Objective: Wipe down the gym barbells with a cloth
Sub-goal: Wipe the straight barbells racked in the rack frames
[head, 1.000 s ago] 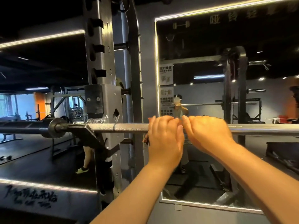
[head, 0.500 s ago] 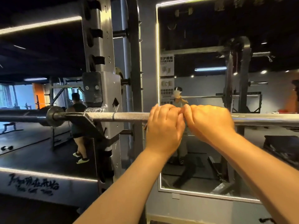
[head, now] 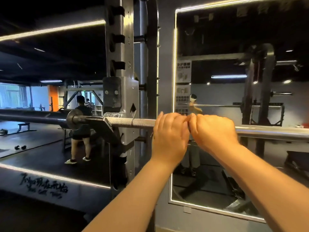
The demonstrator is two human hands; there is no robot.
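Head view. Count: one barbell (head: 133, 122), two hands, one rack upright (head: 120, 47), one wall mirror (head: 234, 164), one bystander (head: 80, 108), one dumbbell (head: 20, 147) on the floor far left.

The barbell lies level across the frame, seated on the rack's hook (head: 100, 124). My left hand (head: 168, 136) and right hand (head: 214, 131) sit side by side, knuckles touching, with fingers curled over the bar. I cannot make out the cloth.

Free bar runs left to the hook and right to the frame edge.
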